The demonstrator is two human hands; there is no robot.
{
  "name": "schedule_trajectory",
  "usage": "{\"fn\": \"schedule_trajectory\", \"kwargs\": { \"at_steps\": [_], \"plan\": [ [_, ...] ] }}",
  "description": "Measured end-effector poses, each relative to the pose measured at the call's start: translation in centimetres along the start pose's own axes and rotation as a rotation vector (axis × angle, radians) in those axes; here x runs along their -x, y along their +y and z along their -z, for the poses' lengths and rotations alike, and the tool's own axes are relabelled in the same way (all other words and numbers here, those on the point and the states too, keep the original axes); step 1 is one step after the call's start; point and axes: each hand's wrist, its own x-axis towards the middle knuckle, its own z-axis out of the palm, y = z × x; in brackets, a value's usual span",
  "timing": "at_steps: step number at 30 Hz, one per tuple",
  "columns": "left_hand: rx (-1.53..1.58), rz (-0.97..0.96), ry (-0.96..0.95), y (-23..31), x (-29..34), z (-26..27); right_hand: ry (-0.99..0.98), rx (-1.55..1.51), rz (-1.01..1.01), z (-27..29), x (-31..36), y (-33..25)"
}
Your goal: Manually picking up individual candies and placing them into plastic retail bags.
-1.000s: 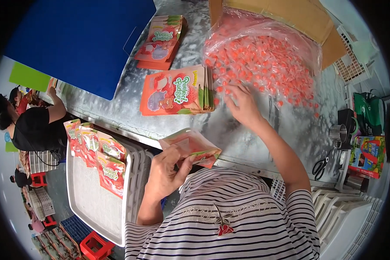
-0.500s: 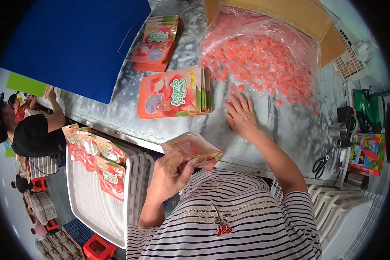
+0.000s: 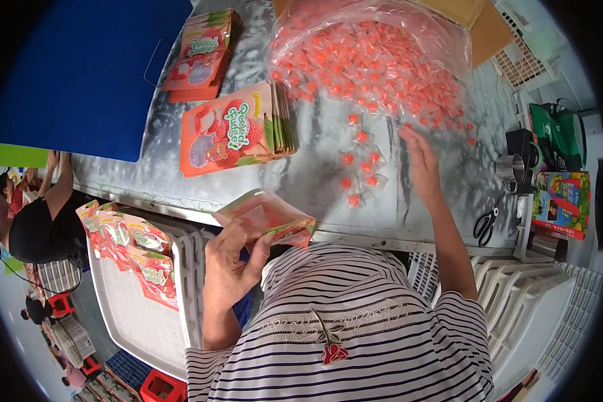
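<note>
In my left hand (image 3: 231, 258) is a red and pink candy pouch (image 3: 268, 218), its mouth gaping, at the table's near edge. The fingers and thumb are closed on its lower side. My right hand (image 3: 423, 164) is over the grey table with fingers stretched out, its fingertips by the near edge of a heap of clear-wrapped red candies (image 3: 375, 67). I see nothing held in it. Several loose wrapped candies (image 3: 362, 161) lie on the table between the two hands. Left of them sits a stack of flat printed pouches (image 3: 231, 130).
Another pouch stack (image 3: 201, 57) lies farther back, beside a large blue board (image 3: 74, 74). Filled pouches (image 3: 137, 241) rest on a white tray (image 3: 130, 321) at lower left. Scissors (image 3: 487, 224) lie at right, near a metal cup (image 3: 510, 167). A co-worker (image 3: 37, 228) works at far left.
Several wrapped candies now lie apart on the table, nearer me than the heap. My right hand has moved right, off the table spot it covered. The pouch stays in my left hand.
</note>
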Motion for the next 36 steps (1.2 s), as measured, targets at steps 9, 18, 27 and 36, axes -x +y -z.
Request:
{"fn": "schedule_trajectory", "kwargs": {
  "at_steps": [9, 18, 27, 36],
  "plan": [
    [-0.018, -0.044, -0.017, 0.8, -0.2, -0.7, -0.347, 0.709, 0.44, -5.2, 4.4, -3.3],
    [-0.032, -0.097, -0.059, 1.0, -0.1, -0.6, -0.348, 0.739, 0.553, -7.5, 5.9, -1.1],
    [-0.003, -0.196, -0.079, 3.0, -2.1, -0.4, -0.248, 0.738, 0.641, -5.7, 6.6, 0.6],
    [0.002, -0.218, -0.121, 2.1, -4.1, -2.9, -0.042, -0.215, -0.114, -2.3, 2.7, -2.5]
  ]
}}
